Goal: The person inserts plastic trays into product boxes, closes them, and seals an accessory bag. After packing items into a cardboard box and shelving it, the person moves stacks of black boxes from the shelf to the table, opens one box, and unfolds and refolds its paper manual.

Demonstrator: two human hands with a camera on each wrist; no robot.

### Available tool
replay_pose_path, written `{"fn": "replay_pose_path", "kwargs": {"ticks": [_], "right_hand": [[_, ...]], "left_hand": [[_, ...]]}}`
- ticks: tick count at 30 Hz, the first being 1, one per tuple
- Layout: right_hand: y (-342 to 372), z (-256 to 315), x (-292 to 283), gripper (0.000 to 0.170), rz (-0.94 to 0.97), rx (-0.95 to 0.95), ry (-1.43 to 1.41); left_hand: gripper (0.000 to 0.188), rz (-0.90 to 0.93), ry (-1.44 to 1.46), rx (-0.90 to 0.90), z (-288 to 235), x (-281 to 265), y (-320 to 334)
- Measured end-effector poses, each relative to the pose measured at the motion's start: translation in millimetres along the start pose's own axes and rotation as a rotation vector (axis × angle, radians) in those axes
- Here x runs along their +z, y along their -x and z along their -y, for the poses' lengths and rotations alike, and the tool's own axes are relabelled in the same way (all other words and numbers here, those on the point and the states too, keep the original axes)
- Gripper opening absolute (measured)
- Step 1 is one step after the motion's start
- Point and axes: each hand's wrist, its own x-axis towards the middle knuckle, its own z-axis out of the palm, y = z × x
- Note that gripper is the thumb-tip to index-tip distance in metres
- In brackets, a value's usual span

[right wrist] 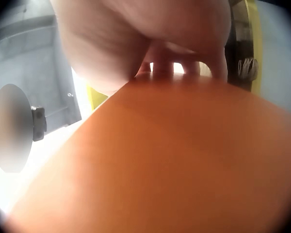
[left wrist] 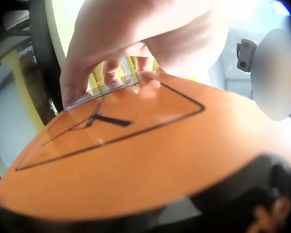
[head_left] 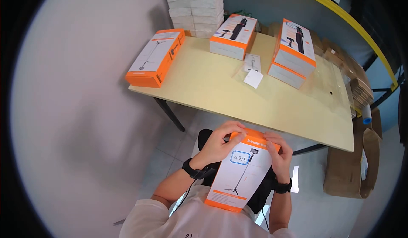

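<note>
An orange and white box (head_left: 239, 174) with the word "Introduction" and a tripod picture lies tilted on the person's lap, its far end near the table edge. The left hand (head_left: 220, 143) grips the far left corner, thumb on the printed face. On the far right corner the right hand (head_left: 280, 155) holds the box, its thumb on the front and fingers over the edge. In the left wrist view the left hand (left wrist: 136, 34) bends over the orange side (left wrist: 136, 160). The right wrist view has the right hand's fingers (right wrist: 184, 65) over the end of the orange side (right wrist: 174, 145).
On the table (head_left: 199, 85) stand an orange box (head_left: 156, 57) at left, another box (head_left: 233, 36) at the back and two stacked boxes (head_left: 293, 53) at right. Small packets (head_left: 253, 78) lie between them. White cartons (head_left: 195, 11) are piled behind; a cardboard box (head_left: 350, 170) is on the floor.
</note>
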Motion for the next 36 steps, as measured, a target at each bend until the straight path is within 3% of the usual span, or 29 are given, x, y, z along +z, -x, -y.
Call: {"fn": "replay_pose_path", "kwargs": {"ticks": [5, 6, 7, 9, 10, 11, 13, 14, 17, 19, 21, 22, 25, 27, 28, 29, 30, 31, 33, 36], "right_hand": [[-1, 4, -3, 0.012, -0.025, 0.014, 0.019], [-1, 7, -5, 0.013, -0.074, -0.008, 0.064], [0, 8, -11, 0.013, -0.124, -0.026, 0.108], [4, 0, -37, 0.015, -0.222, -0.012, 0.075], [4, 1, -53, 0.019, -0.39, 0.012, 0.012], [1, 6, -62, 0.023, -0.557, 0.035, -0.05], [-3, 26, -74, 0.033, -0.615, 0.032, -0.258], [-4, 33, -74, 0.035, -0.674, 0.046, -0.256], [-15, 43, -61, 0.036, -0.781, 0.013, -0.257], [-20, 34, -56, 0.037, -0.73, 0.013, -0.25], [-27, 30, -50, 0.038, -0.669, 0.018, -0.246], [-36, 33, -42, 0.039, -0.599, -0.004, -0.23], [-59, 51, -17, 0.042, -0.464, -0.056, -0.284], [-69, 49, -13, 0.042, -0.433, -0.076, -0.015], [-74, 41, -22, 0.036, -0.382, -0.114, 0.24], [-78, 29, -32, 0.036, -0.384, -0.119, 0.237], [-82, 14, -43, 0.034, -0.308, -0.12, 0.396], [-85, -1, -48, 0.032, -0.232, -0.122, 0.553], [-88, -13, -49, 0.025, -0.299, -0.131, 0.497], [-86, -9, -46, 0.023, -0.26, -0.174, 0.677]], "left_hand": [[0.019, 0.004, 0.067, -0.05, -4, 4, 0], [0.044, 0.039, 0.056, -0.046, 1, 1, 3], [0.044, 0.027, 0.053, -0.043, 0, 0, 7], [0.074, 0.132, 0.225, -0.138, -4, -10, 18], [0.094, 0.259, 0.146, -0.166, -3, -24, 23], [0.094, 0.253, 0.144, -0.163, -3, -36, 30], [0.096, 0.432, 0.175, -0.217, -4, -56, 41], [0.096, 0.431, 0.17, -0.214, -5, -63, 46], [0.08, 0.224, 0.552, -0.37, -8, -73, 60], [0.071, 0.151, 0.549, -0.323, -13, -72, 61], [0.056, 0.004, 0.215, -0.179, -12, -74, 63], [0.056, 0.0, 0.204, -0.175, -12, -79, 64], [0.038, -0.389, 0.305, -0.27, -17, -106, 74], [0.043, -0.515, 0.388, -0.1, -25, -134, 72], [0.046, -0.674, 0.438, -0.054, -32, -145, 66], [0.047, -0.696, 0.485, -0.04, -37, -166, 64], [0.049, -0.829, 0.434, 0.049, -55, -174, 51], [0.053, -0.837, 0.34, 0.031, -60, -193, 48], [0.057, -0.834, 0.244, 0.02, -64, -239, 42], [0.063, -0.947, 0.097, -0.092, -58, -287, 21]]}}
